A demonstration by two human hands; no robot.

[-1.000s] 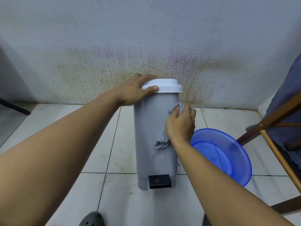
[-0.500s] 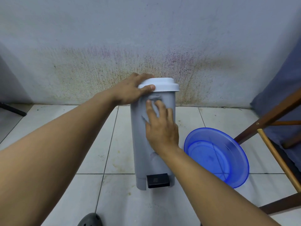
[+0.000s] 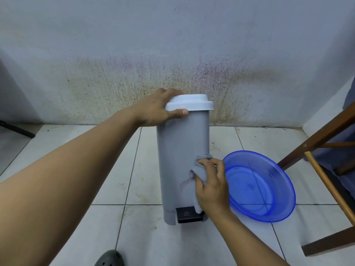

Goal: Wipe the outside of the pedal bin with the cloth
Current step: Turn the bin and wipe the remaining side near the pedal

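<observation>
Bin position: pedal bin [image 3: 182, 150] upright on the tiled floor [image 3: 107, 217] just in front of the stained wall [image 3: 172, 45], long axis vertical, black pedal [image 3: 189, 217] at the base facing the camera.
Left hand [image 3: 155, 110]: clamped on the left edge of the white lid [image 3: 190, 102], thumb on the front under the rim, fingers over the top; steadies the bin.
Right hand [image 3: 212, 186]: closed on the bunched cloth [image 3: 199, 172], pressed to the bin's lower right front, just above the pedal.
Key relation: right hand nearer the unwiped low and right-side surfaces; likely next strokes run along the vertical axis or round the right flank.
Bin material: smooth matte grey plastic, rounded-rectangular body, slightly domed lid.
Cloth: soft grey fabric, crumpled, a tail hanging beside the pedal.
Nearby: translucent blue basin [image 3: 259, 187] on the floor just right of the bin; wooden chair legs [image 3: 317, 143] further right.
Risk, as a judgement: light bin could tip without the left-hand hold.
</observation>
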